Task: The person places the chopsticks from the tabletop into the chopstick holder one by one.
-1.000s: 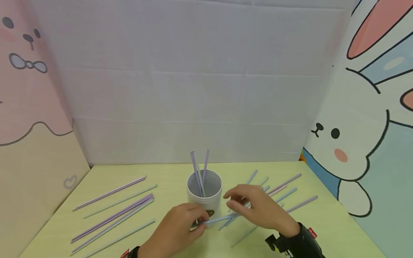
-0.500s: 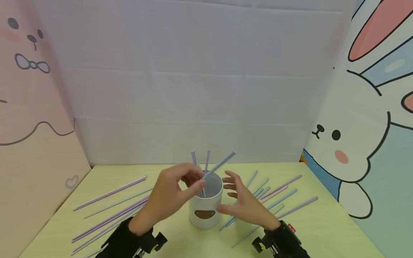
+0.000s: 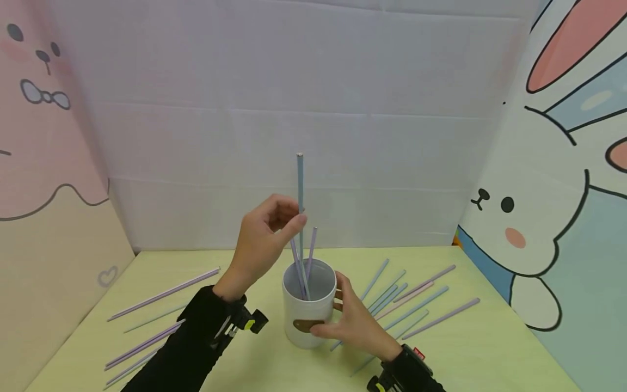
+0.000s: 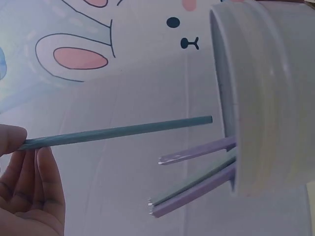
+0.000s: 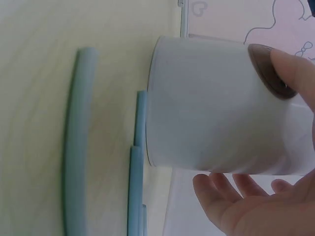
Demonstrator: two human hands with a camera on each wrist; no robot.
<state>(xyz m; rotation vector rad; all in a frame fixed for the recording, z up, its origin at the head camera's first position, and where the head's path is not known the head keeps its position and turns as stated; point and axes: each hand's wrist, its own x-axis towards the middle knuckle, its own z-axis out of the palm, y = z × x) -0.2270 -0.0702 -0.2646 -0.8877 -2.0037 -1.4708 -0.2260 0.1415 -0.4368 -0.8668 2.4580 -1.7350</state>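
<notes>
My left hand (image 3: pixel 266 234) pinches a blue straw (image 3: pixel 300 179) near its middle and holds it upright above a white cup (image 3: pixel 307 313). In the left wrist view, the straw's lower end stops just short of the cup's mouth. Two purple straws (image 4: pixel 194 150) and a pale green straw (image 4: pixel 197 178) lean inside the cup. My right hand (image 3: pixel 360 321) curves round the cup's right side. Its thumb lies on the brown oval patch (image 5: pixel 268 69), and its other fingers (image 5: pixel 211 191) are along the cup's side.
Several blue, green, purple and pink straws (image 3: pixel 416 310) lie on the yellow table (image 3: pixel 490 354) at the right. More purple straws (image 3: pixel 142 345) and green ones lie at the left, partly hidden by my left forearm. A white backdrop (image 3: pixel 313 136) stands behind.
My left hand has risen from the table front to above the cup, turning the blue straw from flat to upright. My right hand has let go of the straw and come round the cup.
</notes>
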